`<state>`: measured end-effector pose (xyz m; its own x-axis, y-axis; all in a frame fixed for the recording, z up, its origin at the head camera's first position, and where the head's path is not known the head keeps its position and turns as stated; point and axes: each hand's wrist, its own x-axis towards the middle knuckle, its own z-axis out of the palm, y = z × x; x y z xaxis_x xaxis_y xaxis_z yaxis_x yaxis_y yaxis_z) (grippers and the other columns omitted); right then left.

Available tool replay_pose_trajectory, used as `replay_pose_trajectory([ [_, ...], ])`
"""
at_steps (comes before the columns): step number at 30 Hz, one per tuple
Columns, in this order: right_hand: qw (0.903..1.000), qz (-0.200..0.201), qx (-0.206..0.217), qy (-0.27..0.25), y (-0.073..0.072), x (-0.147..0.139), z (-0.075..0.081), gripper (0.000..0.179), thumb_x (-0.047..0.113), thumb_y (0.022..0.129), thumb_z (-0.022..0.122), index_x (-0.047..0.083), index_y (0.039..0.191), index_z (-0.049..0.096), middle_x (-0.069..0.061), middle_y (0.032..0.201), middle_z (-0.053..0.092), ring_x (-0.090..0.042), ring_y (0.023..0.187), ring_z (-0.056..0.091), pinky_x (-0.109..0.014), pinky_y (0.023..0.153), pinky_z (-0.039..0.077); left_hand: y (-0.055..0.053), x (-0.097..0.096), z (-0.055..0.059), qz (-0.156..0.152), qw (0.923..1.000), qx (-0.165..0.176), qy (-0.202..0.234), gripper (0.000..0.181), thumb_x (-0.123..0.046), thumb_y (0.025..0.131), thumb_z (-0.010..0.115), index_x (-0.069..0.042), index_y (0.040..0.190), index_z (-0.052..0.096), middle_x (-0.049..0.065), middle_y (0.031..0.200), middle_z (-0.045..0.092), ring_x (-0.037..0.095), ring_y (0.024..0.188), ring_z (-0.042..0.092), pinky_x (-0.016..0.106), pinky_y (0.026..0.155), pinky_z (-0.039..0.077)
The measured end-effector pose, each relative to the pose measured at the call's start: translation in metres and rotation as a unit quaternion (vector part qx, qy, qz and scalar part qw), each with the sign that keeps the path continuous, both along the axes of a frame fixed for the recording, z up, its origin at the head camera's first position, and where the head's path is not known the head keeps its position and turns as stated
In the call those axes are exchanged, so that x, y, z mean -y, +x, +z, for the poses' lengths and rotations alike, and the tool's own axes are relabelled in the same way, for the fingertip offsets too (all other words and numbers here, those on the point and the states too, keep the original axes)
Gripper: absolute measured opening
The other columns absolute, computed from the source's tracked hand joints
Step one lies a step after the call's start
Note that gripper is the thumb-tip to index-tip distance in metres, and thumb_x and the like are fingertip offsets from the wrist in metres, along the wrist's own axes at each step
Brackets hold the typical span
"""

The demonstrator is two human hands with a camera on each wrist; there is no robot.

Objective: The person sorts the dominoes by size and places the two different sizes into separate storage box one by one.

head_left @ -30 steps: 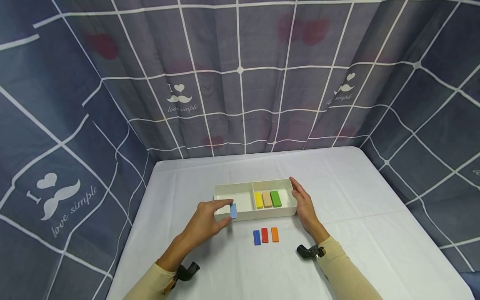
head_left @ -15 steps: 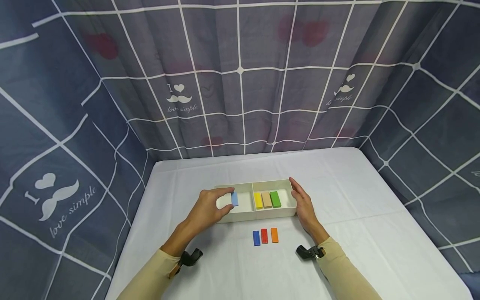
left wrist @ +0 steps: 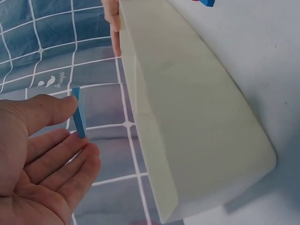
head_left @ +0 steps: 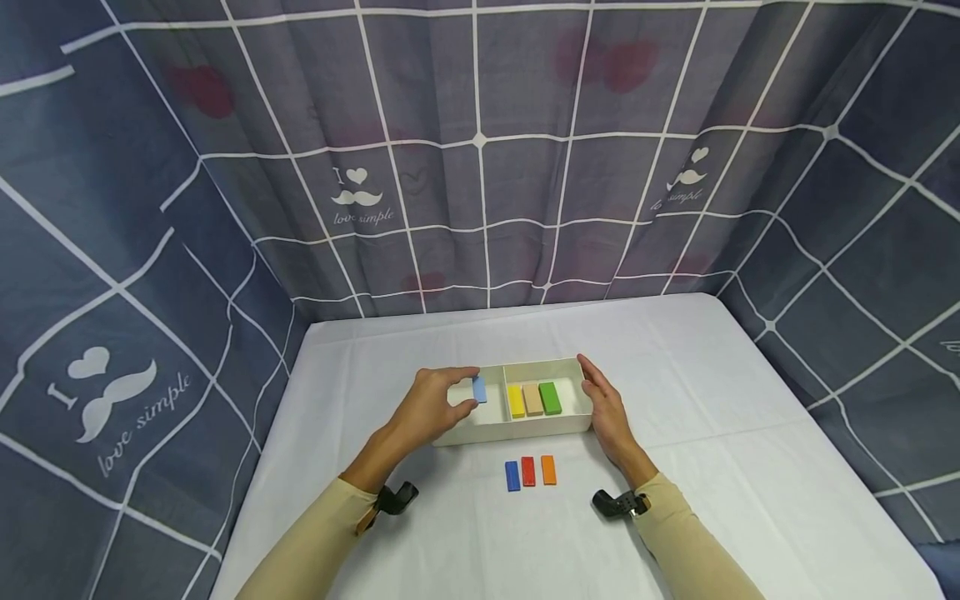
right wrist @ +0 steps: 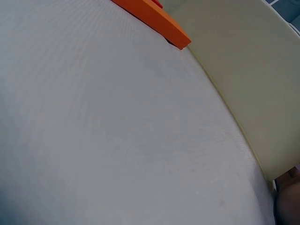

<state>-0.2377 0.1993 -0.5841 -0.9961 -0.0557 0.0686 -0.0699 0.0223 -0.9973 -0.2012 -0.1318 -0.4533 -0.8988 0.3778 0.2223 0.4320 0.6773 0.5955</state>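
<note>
Box [left wrist: 206, 103]: smooth, plastic-looking walls, low sheen. Light blue block [left wrist: 80, 115] and orange block [right wrist: 154, 21]: smooth, even faces; plastic or painted wood, undetermined. Table covering [right wrist: 126, 122]: finely woven cloth, lightly creased. Curtain [head_left: 442, 192]: printed fabric, matt. Sleeves [head_left: 307, 546]: matt cloth.

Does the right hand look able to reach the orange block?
Probably yes: the orange block lies on the white cloth, its side toward the right hand free, the red block being on the other; that hand would first leave the box's end.
</note>
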Motion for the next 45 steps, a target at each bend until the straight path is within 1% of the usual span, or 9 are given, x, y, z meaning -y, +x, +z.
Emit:
replay_pose_trajectory([
  [4, 1.0000, -0.001, 0.001, 0.002, 0.001, 0.000, 0.000, 0.054, 0.014, 0.119, 0.036, 0.014, 0.173, 0.035, -0.003, 0.182, 0.026, -0.025, 0.171, 0.014, -0.050, 0.140, 0.010, -0.005, -0.006, -0.004, -0.011, 0.9999, 0.002, -0.009, 0.051, -0.008, 0.091, 0.090, -0.001, 0.139, 0.074, 0.015, 0.138, 0.076, 0.033, 0.131, 0.073, 0.049, 0.108, 0.060],
  [12, 1.0000, -0.002, -0.001, 0.005, 0.000, 0.000, -0.001, 0.053, 0.015, 0.119, 0.037, 0.016, 0.172, 0.037, -0.003, 0.182, 0.027, -0.025, 0.171, 0.015, -0.051, 0.140, 0.010, -0.016, -0.012, -0.011, -0.022, 0.9992, 0.007, -0.032, 0.050, -0.007, 0.091, 0.089, 0.001, 0.138, 0.074, 0.017, 0.137, 0.076, 0.035, 0.129, 0.074, 0.050, 0.107, 0.061],
  [17, 1.0000, -0.002, -0.002, 0.005, 0.000, 0.000, 0.000, 0.054, 0.014, 0.119, 0.036, 0.014, 0.173, 0.036, -0.004, 0.182, 0.026, -0.025, 0.171, 0.014, -0.051, 0.140, 0.010, -0.023, -0.015, -0.016, -0.024, 0.9984, 0.014, -0.048, 0.049, -0.009, 0.093, 0.089, 0.001, 0.138, 0.074, 0.017, 0.137, 0.076, 0.034, 0.129, 0.074, 0.049, 0.108, 0.061],
  [22, 1.0000, -0.001, -0.004, -0.001, 0.000, -0.001, 0.001, 0.054, 0.013, 0.119, 0.036, 0.013, 0.173, 0.034, -0.004, 0.182, 0.026, -0.025, 0.171, 0.014, -0.051, 0.140, 0.010, -0.031, -0.020, -0.018, -0.026, 0.9971, 0.021, -0.068, 0.049, -0.011, 0.094, 0.088, 0.000, 0.139, 0.074, 0.015, 0.138, 0.076, 0.032, 0.130, 0.073, 0.049, 0.109, 0.060],
  [25, 1.0000, -0.004, 0.000, 0.002, 0.000, -0.001, 0.001, 0.054, 0.013, 0.119, 0.037, 0.014, 0.173, 0.035, -0.004, 0.182, 0.027, -0.025, 0.171, 0.014, -0.051, 0.140, 0.010, -0.034, -0.022, -0.018, -0.032, 0.9963, 0.031, -0.073, 0.049, -0.011, 0.094, 0.088, 0.000, 0.140, 0.073, 0.016, 0.140, 0.075, 0.032, 0.132, 0.072, 0.049, 0.110, 0.059],
  [31, 1.0000, -0.005, 0.002, 0.006, -0.001, 0.000, -0.001, 0.054, 0.013, 0.119, 0.037, 0.015, 0.172, 0.036, -0.004, 0.182, 0.027, -0.025, 0.171, 0.015, -0.051, 0.140, 0.010, -0.039, -0.026, -0.022, -0.044, 0.9945, 0.042, -0.085, 0.048, -0.009, 0.094, 0.087, 0.001, 0.139, 0.073, 0.017, 0.140, 0.074, 0.034, 0.132, 0.072, 0.049, 0.111, 0.059],
  [34, 1.0000, -0.004, -0.001, 0.004, -0.001, 0.000, -0.001, 0.054, 0.013, 0.119, 0.037, 0.014, 0.172, 0.036, -0.004, 0.182, 0.028, -0.025, 0.171, 0.016, -0.050, 0.140, 0.011, -0.042, -0.027, -0.025, -0.045, 0.9938, 0.042, -0.093, 0.048, -0.009, 0.094, 0.088, 0.000, 0.138, 0.074, 0.017, 0.139, 0.075, 0.033, 0.131, 0.072, 0.049, 0.110, 0.060],
  [38, 1.0000, -0.005, -0.004, 0.000, 0.000, 0.000, -0.001, 0.053, 0.013, 0.119, 0.037, 0.014, 0.172, 0.037, -0.004, 0.181, 0.029, -0.025, 0.171, 0.017, -0.050, 0.140, 0.011, -0.044, -0.029, -0.027, -0.045, 0.9931, 0.053, -0.094, 0.048, -0.008, 0.094, 0.087, -0.001, 0.139, 0.074, 0.016, 0.138, 0.076, 0.033, 0.131, 0.072, 0.049, 0.110, 0.060],
  [45, 1.0000, -0.005, -0.008, 0.000, -0.001, -0.001, -0.003, 0.053, 0.014, 0.119, 0.038, 0.014, 0.172, 0.037, -0.004, 0.181, 0.029, -0.025, 0.171, 0.017, -0.049, 0.140, 0.011, -0.046, -0.032, -0.032, -0.069, 0.9924, 0.052, -0.088, 0.043, -0.003, 0.092, 0.087, 0.001, 0.134, 0.075, 0.017, 0.131, 0.079, 0.033, 0.127, 0.074, 0.048, 0.108, 0.061],
])
